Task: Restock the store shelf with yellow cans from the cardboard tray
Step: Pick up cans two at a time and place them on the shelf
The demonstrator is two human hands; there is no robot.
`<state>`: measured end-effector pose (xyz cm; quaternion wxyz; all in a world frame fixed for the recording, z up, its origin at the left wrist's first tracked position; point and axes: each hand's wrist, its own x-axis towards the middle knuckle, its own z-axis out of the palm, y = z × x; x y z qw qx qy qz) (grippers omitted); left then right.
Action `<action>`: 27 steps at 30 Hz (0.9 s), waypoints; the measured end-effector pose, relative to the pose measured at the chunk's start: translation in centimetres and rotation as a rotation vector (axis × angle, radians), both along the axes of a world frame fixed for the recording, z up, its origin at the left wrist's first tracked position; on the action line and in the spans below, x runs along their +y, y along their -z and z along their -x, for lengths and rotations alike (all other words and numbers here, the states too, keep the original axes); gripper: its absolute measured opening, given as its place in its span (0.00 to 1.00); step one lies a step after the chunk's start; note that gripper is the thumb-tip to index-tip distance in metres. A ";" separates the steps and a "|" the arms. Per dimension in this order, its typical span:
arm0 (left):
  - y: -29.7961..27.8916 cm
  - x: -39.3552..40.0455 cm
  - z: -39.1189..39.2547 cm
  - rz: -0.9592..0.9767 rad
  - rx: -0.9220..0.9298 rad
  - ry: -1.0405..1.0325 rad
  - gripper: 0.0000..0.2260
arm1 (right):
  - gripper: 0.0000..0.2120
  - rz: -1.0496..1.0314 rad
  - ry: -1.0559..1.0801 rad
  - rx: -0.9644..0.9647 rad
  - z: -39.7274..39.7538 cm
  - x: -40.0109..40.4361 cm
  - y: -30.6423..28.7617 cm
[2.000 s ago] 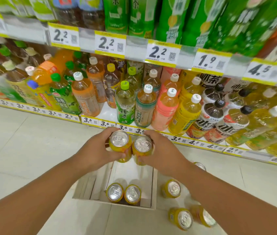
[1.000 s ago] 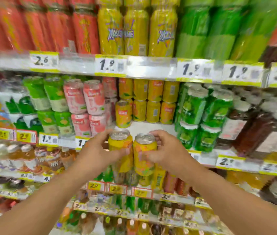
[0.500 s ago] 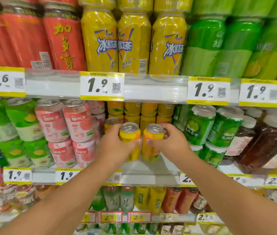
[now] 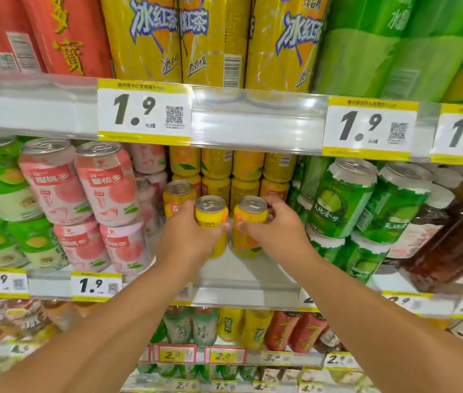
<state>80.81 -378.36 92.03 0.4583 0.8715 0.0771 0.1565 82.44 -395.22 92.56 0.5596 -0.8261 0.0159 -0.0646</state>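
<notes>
- My left hand (image 4: 189, 239) is wrapped round a yellow can, the left can (image 4: 211, 219), with the thumb across its front and the fingers behind it.
- My right hand (image 4: 274, 232) is closed the same way on a second yellow can, the right can (image 4: 248, 225), thumb on its front and fingers curled round its far side.
- Both cans stand upright, just beside each other with a narrow gap between them, over the bare front part of the shelf (image 4: 247, 276). I cannot tell if their bases touch it.
- Right behind them are the stacked cans (image 4: 231, 177), the same yellow kind, two layers high; one more stands at the left by my left hand.
- Pink cans (image 4: 103, 191) fill the shelf on the left, green cans (image 4: 340, 202) on the right.
- A price tag (image 4: 144, 112) reading 1.9 sits on the rail above the gap.
- The tall yellow cans (image 4: 210, 41) stand on the shelf above.
- The tray is out of my view.
</notes>
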 end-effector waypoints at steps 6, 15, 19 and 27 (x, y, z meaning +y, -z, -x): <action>0.3 -0.6 -0.4 0.015 -0.050 -0.005 0.25 | 0.30 0.054 -0.010 -0.047 -0.3 0.3 0.6; 1.3 -0.3 1.0 0.079 -0.078 0.013 0.21 | 0.24 0.060 -0.008 -0.019 1.5 -0.1 1.5; 2.0 0.1 2.2 0.024 -0.002 -0.030 0.21 | 0.32 0.109 0.056 0.033 2.5 -0.2 2.0; 2.8 -0.2 2.3 -0.121 0.064 -0.092 0.19 | 0.16 0.211 0.096 0.020 2.1 0.5 4.3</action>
